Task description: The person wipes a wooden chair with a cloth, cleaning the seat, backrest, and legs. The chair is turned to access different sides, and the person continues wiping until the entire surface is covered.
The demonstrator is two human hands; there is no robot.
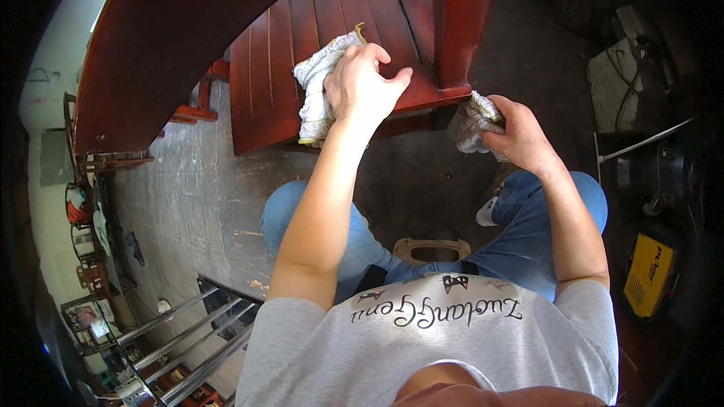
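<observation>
A slatted seat of dark red varnished wood [260, 56] fills the space before me. My left hand [362, 82] is over the seat slats against a bunched grey-white knitted cloth [317, 90] with yellow edging. Its thumb and index finger stand apart; the other fingers are hidden, so a grip on this cloth is unclear. Beside the seat's near right corner, my right hand [520, 133] pinches a second crumpled grey-white cloth [478, 124] between thumb and fingers. The square wooden post [461, 22] rises from that corner, with a pale crack line near its top.
A broad dark wooden panel [186, 28] overhangs the left side. Below my lap shows a beige stool [432, 246]. A metal-tube rack [186, 328] stands lower left. At right are a yellow-and-black case [649, 274], a dark cylindrical machine [642, 175] and a pale board with a cable [613, 85].
</observation>
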